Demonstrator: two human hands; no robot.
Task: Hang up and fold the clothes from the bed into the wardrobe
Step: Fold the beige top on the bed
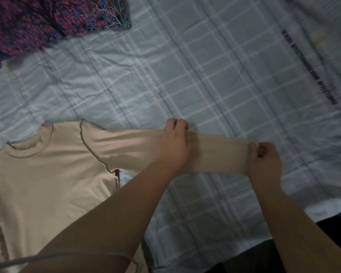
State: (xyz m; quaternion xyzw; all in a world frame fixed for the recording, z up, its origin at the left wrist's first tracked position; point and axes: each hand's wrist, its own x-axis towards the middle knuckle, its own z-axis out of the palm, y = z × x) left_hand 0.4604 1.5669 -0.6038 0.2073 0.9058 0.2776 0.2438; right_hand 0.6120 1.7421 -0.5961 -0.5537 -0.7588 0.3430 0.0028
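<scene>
A beige long-sleeved top [47, 174] lies flat on the bed, neck toward the far side, one sleeve [215, 154] stretched out to the right. My left hand [173, 142] grips that sleeve at its middle, fingers curled over the far edge. My right hand [264, 160] pinches the cuff end of the same sleeve, holding it taut.
The bed carries a pale blue checked sheet [185, 75] with a line of dark print at the right. A purple and red patterned garment [47, 22] lies at the far left corner. The bed's near edge and dark floor [283, 253] show at the bottom right.
</scene>
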